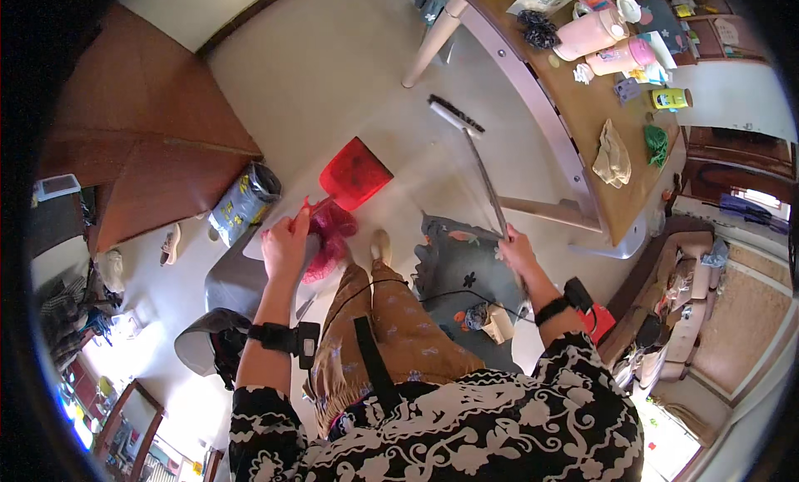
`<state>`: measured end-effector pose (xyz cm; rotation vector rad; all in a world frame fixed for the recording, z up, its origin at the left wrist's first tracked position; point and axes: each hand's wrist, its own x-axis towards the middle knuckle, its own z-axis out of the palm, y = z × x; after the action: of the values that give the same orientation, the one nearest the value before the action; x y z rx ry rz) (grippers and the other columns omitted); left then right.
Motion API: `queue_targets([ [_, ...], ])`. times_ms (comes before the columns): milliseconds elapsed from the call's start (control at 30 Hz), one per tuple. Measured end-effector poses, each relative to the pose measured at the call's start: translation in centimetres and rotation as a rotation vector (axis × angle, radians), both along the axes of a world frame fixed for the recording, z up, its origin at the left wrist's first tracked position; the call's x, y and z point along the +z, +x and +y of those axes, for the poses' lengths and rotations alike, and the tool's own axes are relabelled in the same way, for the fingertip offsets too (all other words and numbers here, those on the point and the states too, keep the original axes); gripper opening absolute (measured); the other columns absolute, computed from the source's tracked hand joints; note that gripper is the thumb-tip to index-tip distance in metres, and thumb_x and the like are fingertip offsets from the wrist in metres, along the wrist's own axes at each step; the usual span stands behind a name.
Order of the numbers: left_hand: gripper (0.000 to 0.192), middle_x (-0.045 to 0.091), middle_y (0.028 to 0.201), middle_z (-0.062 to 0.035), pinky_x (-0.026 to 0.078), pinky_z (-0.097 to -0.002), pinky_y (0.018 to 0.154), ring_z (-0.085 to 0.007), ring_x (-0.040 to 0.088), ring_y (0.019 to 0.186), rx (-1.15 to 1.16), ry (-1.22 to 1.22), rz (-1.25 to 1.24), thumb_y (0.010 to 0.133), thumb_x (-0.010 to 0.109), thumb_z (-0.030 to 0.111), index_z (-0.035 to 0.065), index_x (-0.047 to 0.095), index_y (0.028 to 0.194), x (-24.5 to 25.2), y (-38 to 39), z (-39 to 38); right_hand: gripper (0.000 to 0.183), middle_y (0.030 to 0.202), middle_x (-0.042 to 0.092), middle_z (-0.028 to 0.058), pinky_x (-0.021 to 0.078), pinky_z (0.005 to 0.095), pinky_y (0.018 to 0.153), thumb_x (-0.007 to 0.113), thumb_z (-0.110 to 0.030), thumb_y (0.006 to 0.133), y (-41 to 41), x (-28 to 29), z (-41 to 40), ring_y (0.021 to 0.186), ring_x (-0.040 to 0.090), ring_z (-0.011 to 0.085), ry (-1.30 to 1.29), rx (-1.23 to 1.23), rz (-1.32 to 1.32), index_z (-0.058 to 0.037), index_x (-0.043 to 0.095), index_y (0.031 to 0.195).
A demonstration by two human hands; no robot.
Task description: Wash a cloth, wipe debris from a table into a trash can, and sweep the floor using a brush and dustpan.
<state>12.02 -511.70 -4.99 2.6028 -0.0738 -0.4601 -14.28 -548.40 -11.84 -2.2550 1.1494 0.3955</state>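
Note:
My left hand grips the handle of a red plastic dustpan, whose wide pan is held out over the floor in front of my feet. In my right hand is the long pole of a broom. The broom's head, pale with dark bristles, is on the floor below the table edge, apart from the dustpan. Beneath the dustpan handle hangs or lies a bunched pink mesh cloth; what it rests on is partly hidden.
A wooden table with bottles, a beige cloth and green string stands at right, its legs reaching the floor. A lined trash bin stands by the brown cabinet. A grey patterned cover is beside my legs.

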Motion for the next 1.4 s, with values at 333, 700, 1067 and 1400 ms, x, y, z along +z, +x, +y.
queue_targets([
  [333, 0.044, 0.054, 0.059, -0.0173, 0.041, -0.0427, 0.055, -0.0360, 0.053, 0.058, -0.067, 0.046, -0.145, 0.075, 0.053, 0.042, 0.0025, 0.052, 0.058, -0.7, 3.2, -1.3, 0.023, 0.050, 0.050, 0.0086, 0.0398, 0.0296, 0.034, 0.051, 0.001, 0.064, 3.7, -3.2, 7.9, 0.039, 0.051, 0.0186, 0.703, -0.295, 0.065, 0.0022, 0.049, 0.086],
  [700, 0.044, 0.055, 0.058, -0.0179, 0.043, -0.0428, 0.056, -0.0360, 0.055, 0.058, -0.087, 0.039, -0.178, 0.075, 0.053, 0.042, 0.0019, 0.052, 0.057, -0.7, 3.3, -1.2, 0.061, 0.060, 0.052, 0.0024, 0.0366, 0.0247, 0.038, 0.050, -0.004, 0.065, -2.7, 7.9, 11.0, 0.043, 0.046, 0.0095, 0.732, -0.221, 0.006, -0.0032, 0.035, 0.124],
  [1067, 0.040, 0.058, 0.068, -0.0179, 0.043, -0.0419, 0.061, -0.0348, 0.057, 0.067, -0.035, 0.146, -0.042, 0.077, 0.050, 0.043, 0.0043, 0.057, 0.069, 1.9, 1.6, 1.7, 0.012, 0.048, 0.041, 0.0042, 0.0350, 0.0270, 0.034, 0.049, 0.000, 0.064, 7.6, 2.4, 3.8, 0.038, 0.041, 0.0115, 0.687, -0.364, -0.034, -0.0013, 0.048, 0.076],
  [1400, 0.037, 0.059, 0.066, -0.0154, 0.043, -0.0426, 0.057, -0.0336, 0.057, 0.064, 0.000, 0.243, -0.099, 0.078, 0.049, 0.039, 0.0045, 0.057, 0.068, 1.1, -0.5, 6.5, 0.030, 0.049, 0.040, 0.0022, 0.0324, 0.0270, 0.032, 0.051, 0.000, 0.070, 6.3, 0.7, 16.5, 0.036, 0.041, 0.0109, 0.951, -0.287, 0.115, -0.0045, 0.044, 0.098],
])
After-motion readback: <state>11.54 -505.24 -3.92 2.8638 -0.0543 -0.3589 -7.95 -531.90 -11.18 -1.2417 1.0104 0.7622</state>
